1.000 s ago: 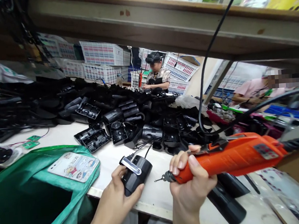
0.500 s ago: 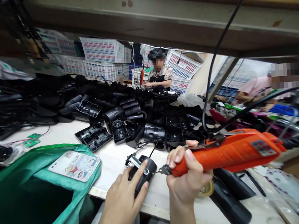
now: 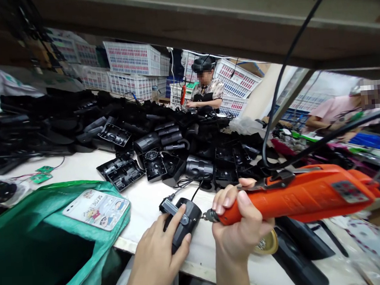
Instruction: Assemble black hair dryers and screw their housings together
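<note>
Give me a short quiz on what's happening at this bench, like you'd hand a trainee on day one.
1. Multiple choice: what does the right hand hold?
A) A white crate
B) An orange power screwdriver
C) A green circuit board

2. True or false: the cartoon-printed phone lies on the green bag.

3. Fill in the missing colour: the left hand has its fingers on a rounded ____ part.

Key: 1 B; 2 true; 3 black.
</note>
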{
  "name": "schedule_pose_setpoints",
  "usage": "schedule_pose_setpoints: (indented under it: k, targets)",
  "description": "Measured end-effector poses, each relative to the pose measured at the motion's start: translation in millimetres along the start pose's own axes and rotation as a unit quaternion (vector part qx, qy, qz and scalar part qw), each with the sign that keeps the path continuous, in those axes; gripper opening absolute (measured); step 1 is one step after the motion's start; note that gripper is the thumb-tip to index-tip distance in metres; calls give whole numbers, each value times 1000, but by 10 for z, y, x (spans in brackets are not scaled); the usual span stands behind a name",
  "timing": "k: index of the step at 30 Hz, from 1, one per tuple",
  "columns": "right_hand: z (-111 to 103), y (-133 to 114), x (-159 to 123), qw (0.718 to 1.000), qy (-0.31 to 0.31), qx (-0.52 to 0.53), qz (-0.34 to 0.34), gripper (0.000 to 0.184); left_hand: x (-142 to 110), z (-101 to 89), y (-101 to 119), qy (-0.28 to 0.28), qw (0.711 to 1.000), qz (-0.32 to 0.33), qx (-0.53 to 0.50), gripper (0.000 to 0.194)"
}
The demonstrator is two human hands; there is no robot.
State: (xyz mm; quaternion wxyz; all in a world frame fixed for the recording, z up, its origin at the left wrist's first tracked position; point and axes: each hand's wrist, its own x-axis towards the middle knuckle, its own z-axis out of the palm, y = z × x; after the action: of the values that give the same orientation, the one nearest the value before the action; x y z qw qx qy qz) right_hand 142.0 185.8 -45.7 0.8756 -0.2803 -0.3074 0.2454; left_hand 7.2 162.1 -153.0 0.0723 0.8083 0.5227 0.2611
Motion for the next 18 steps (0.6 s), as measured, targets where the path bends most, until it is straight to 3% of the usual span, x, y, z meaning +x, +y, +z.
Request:
schedule_pose_setpoints:
  k: [18]
  targets:
    - [57,139,-115,997,-60,12,36,11,-17,14,-5,22,1000,13,-11,59]
